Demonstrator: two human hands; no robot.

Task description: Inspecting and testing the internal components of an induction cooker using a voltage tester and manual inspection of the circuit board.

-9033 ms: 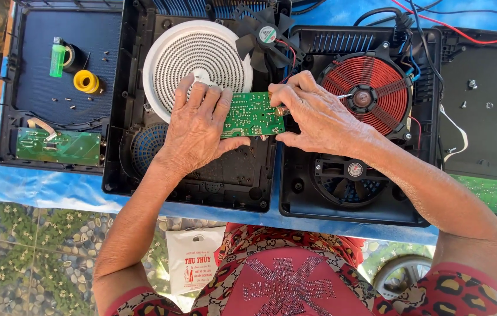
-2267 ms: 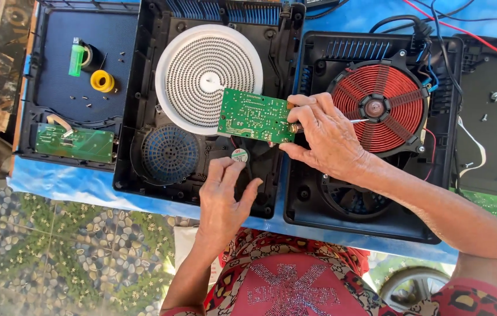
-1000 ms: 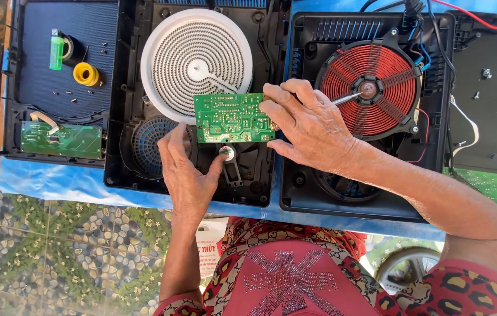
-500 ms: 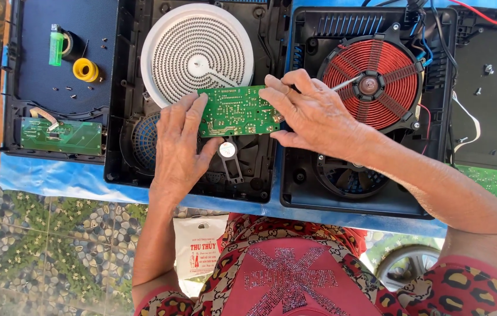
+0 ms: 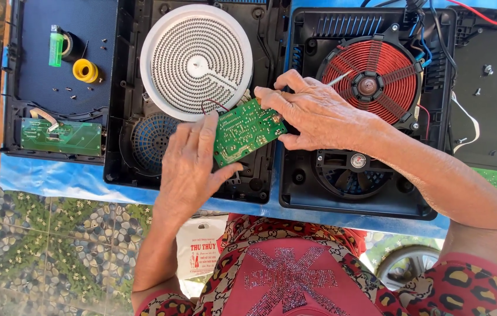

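A small green rectangular circuit board [image 5: 247, 130], judged light, stiff, fragile, is pinched by its edges: left hand [image 5: 192, 165] at 7 o'clock, right hand [image 5: 317, 114] at 2 o'clock.

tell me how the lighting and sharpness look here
Head view: hard sunlight from above, bright on both hands, left and right, and on the green board; white coil nearly washed out; dark shadows inside the black housings; everything sharp, no motion blur.
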